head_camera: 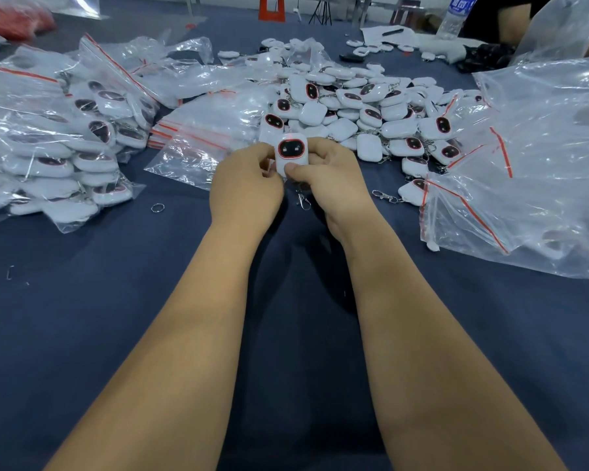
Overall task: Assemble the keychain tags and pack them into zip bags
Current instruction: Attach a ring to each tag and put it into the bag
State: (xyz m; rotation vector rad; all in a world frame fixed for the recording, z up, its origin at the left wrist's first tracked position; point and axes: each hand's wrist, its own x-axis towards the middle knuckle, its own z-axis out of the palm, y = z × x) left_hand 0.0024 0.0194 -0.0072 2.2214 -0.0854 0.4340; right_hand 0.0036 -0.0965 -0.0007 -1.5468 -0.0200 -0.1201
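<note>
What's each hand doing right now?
Left hand: closed, pinching the white tag at its lower left edge.
Right hand: closed on the same tag's right side.

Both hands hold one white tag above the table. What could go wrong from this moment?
1. The left hand and right hand pinch the white tag only at its edges, so the grip may slip while they work.
2. Its metal clasp dangles below and might snag.
3. A loose split ring lies alone on the dark tablecloth; it could easily be overlooked or knocked away.
</note>
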